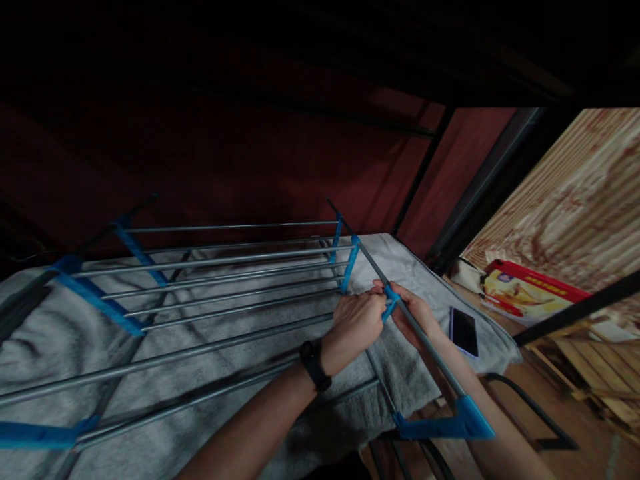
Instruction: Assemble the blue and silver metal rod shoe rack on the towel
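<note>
A rack of grey metal rods (235, 345) and blue plastic connectors (101, 303) rests on a light grey blanket (300, 363). My left hand (359, 319), with a black watch (315, 365) at its wrist, is closed around the right end of a long crosswise rod. Close beside it, my right hand (415, 312) holds a small blue connector (390, 302) on the slanting side tube (435, 353). Between the hands, the rod's end meets this connector; the fingers partly hide the joint. A larger blue end piece (445, 427) sits lower on the same tube.
A phone (464, 332) lies on the blanket right of my hands. Beyond the bed's edge are a red and yellow box (533, 293) and wooden slats (600, 377). Dark metal posts (423, 167) stand at the back right, before a dark red wall (225, 153).
</note>
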Demonstrator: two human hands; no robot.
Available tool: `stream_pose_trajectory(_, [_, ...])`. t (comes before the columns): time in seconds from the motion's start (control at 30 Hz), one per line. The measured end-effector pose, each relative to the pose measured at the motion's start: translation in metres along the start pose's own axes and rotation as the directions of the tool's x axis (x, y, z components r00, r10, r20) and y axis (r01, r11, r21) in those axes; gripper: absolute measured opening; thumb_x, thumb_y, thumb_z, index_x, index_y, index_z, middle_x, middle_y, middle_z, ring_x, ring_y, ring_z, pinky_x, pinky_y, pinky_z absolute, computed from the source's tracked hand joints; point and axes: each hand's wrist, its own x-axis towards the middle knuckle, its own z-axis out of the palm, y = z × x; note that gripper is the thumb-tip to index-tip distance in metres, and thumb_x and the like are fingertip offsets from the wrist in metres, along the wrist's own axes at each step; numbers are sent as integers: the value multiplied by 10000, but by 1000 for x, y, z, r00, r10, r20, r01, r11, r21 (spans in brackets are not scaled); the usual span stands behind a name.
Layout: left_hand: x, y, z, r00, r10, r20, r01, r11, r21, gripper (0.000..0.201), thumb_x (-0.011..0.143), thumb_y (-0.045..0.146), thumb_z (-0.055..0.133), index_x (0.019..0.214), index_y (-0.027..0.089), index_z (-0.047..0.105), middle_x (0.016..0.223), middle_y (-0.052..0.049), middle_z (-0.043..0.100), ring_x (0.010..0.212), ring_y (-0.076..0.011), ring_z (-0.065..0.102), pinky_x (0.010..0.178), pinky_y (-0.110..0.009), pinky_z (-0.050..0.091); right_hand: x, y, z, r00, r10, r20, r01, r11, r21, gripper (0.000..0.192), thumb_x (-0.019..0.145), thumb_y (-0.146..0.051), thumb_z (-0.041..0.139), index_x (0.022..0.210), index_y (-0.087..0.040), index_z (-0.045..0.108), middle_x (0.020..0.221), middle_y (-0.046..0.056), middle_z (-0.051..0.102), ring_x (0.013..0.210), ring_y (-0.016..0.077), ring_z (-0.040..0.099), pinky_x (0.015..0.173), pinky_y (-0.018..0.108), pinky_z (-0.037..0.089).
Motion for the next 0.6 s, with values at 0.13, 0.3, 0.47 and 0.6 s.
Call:
stream_pose_trajectory(0.13, [2, 1, -6, 998, 18, 56, -19, 1000, 18, 271, 978, 281, 395, 990, 221, 659, 954, -68, 739, 886, -250, 702, 773, -358, 511, -2, -1, 2, 1000, -2, 0, 2, 1000, -19, 223, 806, -363, 646, 926, -190, 720, 882, 59, 742, 1032, 253, 656, 897, 352, 530])
stream_pose_trajectory(0.3, [2, 2, -7, 995, -34, 96, 35, 999, -6, 281, 981, 268, 401, 1106, 231, 650, 1070, -73, 724, 983, -237, 683, 831, -354, 498, -2, -1, 4, 1000, -20, -14, 19, 998, -57, 267, 804, -403, 635, 939, -185, 710, 905, 72, 740, 1049, 264, 651, 900, 368, 526])
stream_pose_trajectory(0.47, [1, 0, 0, 999, -23, 47, 22, 1000, 17, 252, 979, 270, 417, 1026, 214, 658, 1000, -67, 732, 935, -233, 689, 816, -351, 497, -2, 2, 5, 999, -31, -15, 30, 998, -55, 282, 798, -422, 652, 952, -193, 709, 914, 68, 740, 1065, 267, 642, 904, 372, 525])
stream_pose_trajectory(0.6, [0, -2, 8, 999, -31, 6, 31, 999, 32, 239, 976, 253, 420, 1013, 212, 652, 975, -60, 731, 929, -241, 689, 807, -357, 496, -3, 3, 6, 999, -32, -20, 32, 999, -36, 267, 804, -415, 650, 940, -193, 706, 941, 70, 738, 1076, 265, 636, 912, 366, 522])
